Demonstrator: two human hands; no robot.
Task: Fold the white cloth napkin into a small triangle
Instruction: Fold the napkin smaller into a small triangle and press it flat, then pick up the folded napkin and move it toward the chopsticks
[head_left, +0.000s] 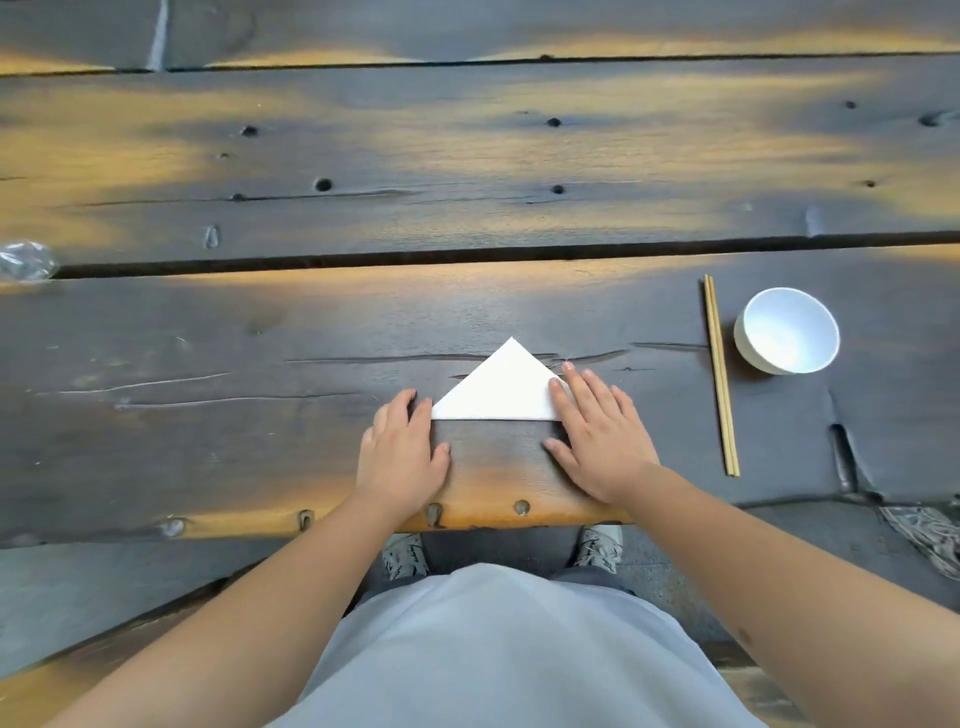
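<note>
White cloth lies folded into a triangle on the dark wooden table (260, 441), near its front edge: the napkin (498, 389) has its apex pointing away from the person and its long straight edge facing them. The left hand (402, 452) rests palm down on the wood at the napkin's left corner, its fingers held close together and slightly bent, their tips at or just over that corner; whether they press the cloth cannot be told. The right hand (597, 436) lies flat with straight, slightly spread fingers, the index and middle fingertips laid over the napkin's right corner and sloping edge, the thumb stretched out on the bare wood below the long edge. Well to the right, a pair of wooden chopsticks (721, 374) lies lengthwise, and just beside them stands a white bowl (787, 331). At the far left edge sits a crumpled piece of clear plastic (26, 260).
</note>
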